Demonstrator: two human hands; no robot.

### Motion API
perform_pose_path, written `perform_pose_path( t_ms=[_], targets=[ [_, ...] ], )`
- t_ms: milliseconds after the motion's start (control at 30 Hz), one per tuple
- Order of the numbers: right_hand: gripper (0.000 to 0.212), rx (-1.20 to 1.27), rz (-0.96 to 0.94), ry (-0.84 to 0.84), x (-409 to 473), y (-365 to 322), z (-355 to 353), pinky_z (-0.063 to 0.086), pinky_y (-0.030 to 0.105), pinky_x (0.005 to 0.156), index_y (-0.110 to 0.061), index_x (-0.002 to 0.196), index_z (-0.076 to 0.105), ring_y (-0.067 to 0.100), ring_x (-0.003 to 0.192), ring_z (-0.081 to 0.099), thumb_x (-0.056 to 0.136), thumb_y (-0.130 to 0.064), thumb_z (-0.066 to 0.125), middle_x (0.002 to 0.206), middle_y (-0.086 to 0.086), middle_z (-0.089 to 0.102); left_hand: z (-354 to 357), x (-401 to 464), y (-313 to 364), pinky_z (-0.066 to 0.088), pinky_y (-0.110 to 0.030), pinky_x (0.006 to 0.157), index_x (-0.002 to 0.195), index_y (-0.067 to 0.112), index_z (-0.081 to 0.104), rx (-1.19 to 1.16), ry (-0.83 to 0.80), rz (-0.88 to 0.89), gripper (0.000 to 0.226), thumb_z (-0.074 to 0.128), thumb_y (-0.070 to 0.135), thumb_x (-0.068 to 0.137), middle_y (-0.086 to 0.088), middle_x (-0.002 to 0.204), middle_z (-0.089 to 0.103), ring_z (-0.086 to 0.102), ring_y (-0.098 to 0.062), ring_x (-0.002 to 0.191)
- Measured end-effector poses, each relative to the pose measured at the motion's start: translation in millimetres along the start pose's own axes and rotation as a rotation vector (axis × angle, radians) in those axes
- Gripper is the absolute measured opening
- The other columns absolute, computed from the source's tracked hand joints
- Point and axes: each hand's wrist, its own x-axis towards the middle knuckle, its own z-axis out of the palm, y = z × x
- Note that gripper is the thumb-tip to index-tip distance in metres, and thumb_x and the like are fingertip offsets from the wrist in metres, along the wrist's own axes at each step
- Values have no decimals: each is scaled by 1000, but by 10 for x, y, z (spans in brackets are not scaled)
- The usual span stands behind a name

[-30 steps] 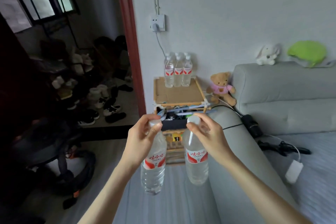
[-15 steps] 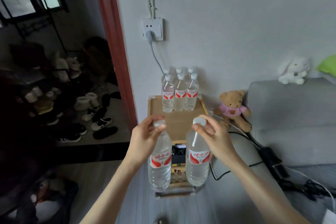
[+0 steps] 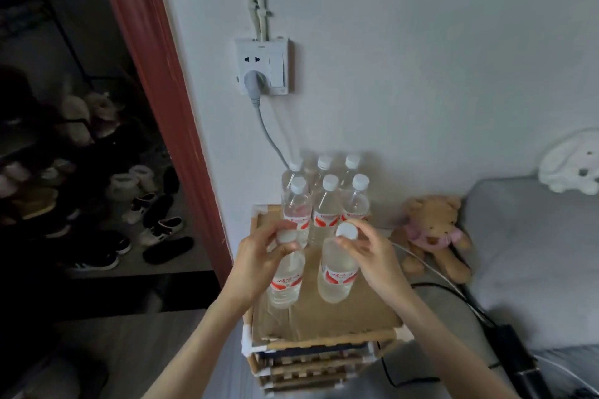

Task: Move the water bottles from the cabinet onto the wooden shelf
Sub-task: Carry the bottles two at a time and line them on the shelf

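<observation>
Head view: six bottles (image 3: 324, 201) clustered at far edge of wooden shelf (image 3: 327, 317), teddy bear (image 3: 434, 233) right, shoes (image 3: 162, 230) left. Left hand (image 3: 259, 261) grasping left bottle (image 3: 287, 275) by neck, right hand (image 3: 372, 256) pinching right bottle (image 3: 337, 272) at cap; both upright, caps up, over shelf top.

Two clear bottles (image 3: 337, 272) upright above wooden shelf (image 3: 327, 317), six behind (image 3: 325, 201)

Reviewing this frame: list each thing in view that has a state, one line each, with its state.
Left hand: grips the left bottle by the neck.
Right hand: pinches the right bottle at its cap.
Left bottle: upright, capped, over the shelf top.
Right bottle: upright, capped, over the shelf top.
Six bottles: upright, capped, at the shelf's back.
Plug: in the socket.
Teddy bear: sitting by the wall.
</observation>
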Motion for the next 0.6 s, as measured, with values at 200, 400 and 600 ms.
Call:
perform_pose_path(
  t_ms=[200, 400, 600],
  targets=[
    [22, -80, -13, -85, 467, 275, -69, 42, 16, 79, -51, 91, 54, -5, 95, 55, 73, -54, 65, 98, -19, 60, 193, 356, -62, 42, -7, 85, 90, 46, 59, 16, 40, -51, 37, 69, 11, 79, 21, 102, 63, 58, 5, 100],
    [27, -112, -63, -195, 655, 357, -151, 37, 1, 77, -51, 90, 49, -14, 94, 52, 78, -37, 69, 97, -25, 57, 333, 520, -117, 48, -32, 94, 86, 51, 63, 48, 81, -111, 40, 71, 12, 77, 14, 100, 68, 62, -9, 100],
    [44, -175, -106, -497, 762, 272, -337, 31, 2, 93, -60, 115, 35, -19, 117, 37, 88, -34, 58, 122, -36, 43, 359, 562, -117, 42, -12, 89, 100, 53, 55, 124, 116, -77, 43, 64, 14, 84, 23, 107, 60, 56, 3, 101]
  ],
)
